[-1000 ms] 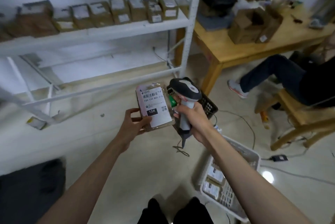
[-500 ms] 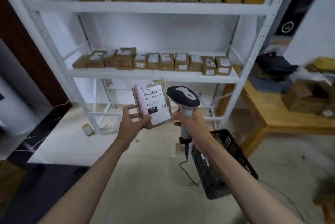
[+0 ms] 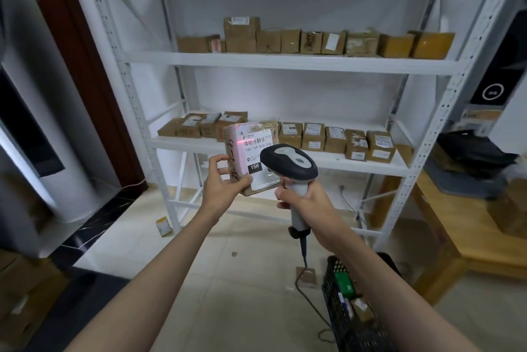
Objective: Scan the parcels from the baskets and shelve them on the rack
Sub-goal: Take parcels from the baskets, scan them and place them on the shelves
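at the far left a dark wooden door frame (image 3: 85,72) stands beside the white rack (image 3: 285,62); on the floor by the rack's left leg lies a small yellow box (image 3: 164,225); in front of the rack the left hand (image 3: 221,185) grasps a taped parcel (image 3: 251,152) by its lower left corner, label facing the person, a red line of light across the barcode; just right of it the right hand (image 3: 302,195) is clenched round the handle of a grey scanner (image 3: 289,162), its head close over the label; rows of brown boxes (image 3: 336,140) sit on the shelves behind; low at the right a black basket (image 3: 346,303) holds more parcels beside a wooden table (image 3: 470,243).
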